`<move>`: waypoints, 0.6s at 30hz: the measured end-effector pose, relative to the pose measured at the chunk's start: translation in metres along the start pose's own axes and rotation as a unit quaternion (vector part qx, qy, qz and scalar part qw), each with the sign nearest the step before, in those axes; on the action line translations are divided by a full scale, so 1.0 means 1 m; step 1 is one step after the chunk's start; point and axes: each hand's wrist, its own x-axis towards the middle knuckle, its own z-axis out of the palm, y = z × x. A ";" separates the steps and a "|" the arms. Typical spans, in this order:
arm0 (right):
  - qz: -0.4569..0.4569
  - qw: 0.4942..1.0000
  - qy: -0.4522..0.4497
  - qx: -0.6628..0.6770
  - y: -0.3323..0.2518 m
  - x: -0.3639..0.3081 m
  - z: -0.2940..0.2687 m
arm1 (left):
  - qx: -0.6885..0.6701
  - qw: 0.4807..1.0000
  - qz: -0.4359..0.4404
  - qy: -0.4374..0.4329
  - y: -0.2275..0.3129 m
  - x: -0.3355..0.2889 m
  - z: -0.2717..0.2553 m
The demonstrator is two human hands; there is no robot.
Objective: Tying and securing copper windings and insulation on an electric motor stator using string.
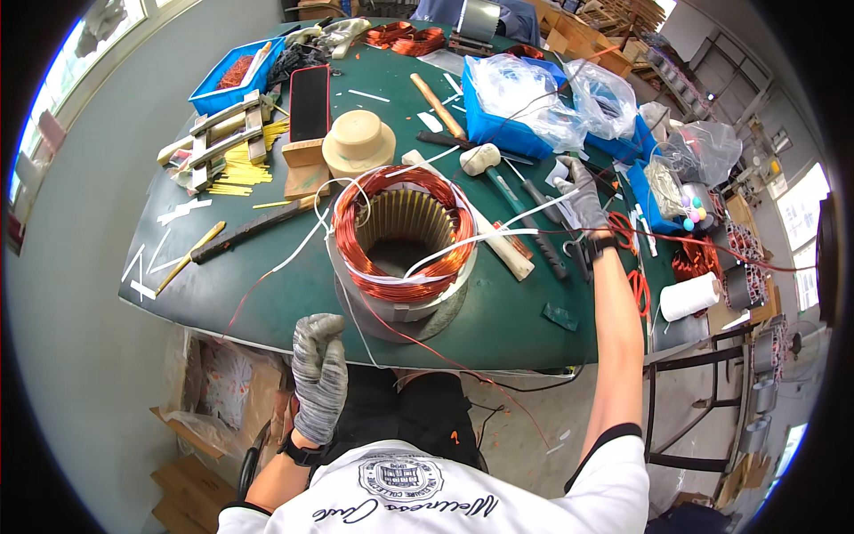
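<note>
A stator (400, 307), a grey ring-shaped core, stands upright at the table's front. Orange-red copper coils (356, 236) circle its top, and yellowish liners line its bore. White sleeves (498, 233) and thin wires trail from the coils. My left hand (320, 378), in a grey knit glove, hangs before the table edge left of the stator, fingers curled together with nothing visible in them. My right hand (583, 200), also gloved, reaches out to the tools at the right, fingers apart beside a small white piece (557, 173). Black-handled scissors (576, 256) lie below its wrist.
A white-headed mallet (480, 160), a wooden-handled hammer (440, 107) and a cream round block (358, 142) lie behind the stator. Blue bins (498, 125) stand at the back right. A phone (310, 102) leans at the left, near yellow strips (240, 169). White thread spool (689, 296) sits right.
</note>
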 end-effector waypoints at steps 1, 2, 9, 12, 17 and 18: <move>-0.025 0.996 -0.002 0.085 0.000 -0.011 -0.005 | 0.019 0.999 0.024 -0.010 0.000 0.000 0.002; -0.002 0.996 -0.010 0.092 -0.030 -0.031 -0.005 | 0.061 0.996 0.068 -0.017 0.000 0.002 0.001; -0.037 0.995 -0.048 0.076 -0.158 -0.159 -0.036 | 0.029 0.989 0.131 -0.059 0.007 -0.003 0.010; -0.016 0.997 -0.038 0.063 -0.187 -0.186 -0.042 | 0.010 0.988 0.134 -0.075 0.011 -0.008 0.016; 0.018 0.991 -0.085 0.101 -0.194 -0.206 -0.045 | 0.005 0.980 0.150 -0.131 0.022 -0.023 0.015; 0.043 0.989 -0.096 0.106 -0.201 -0.210 -0.044 | -0.013 0.984 0.132 -0.115 0.023 -0.027 0.016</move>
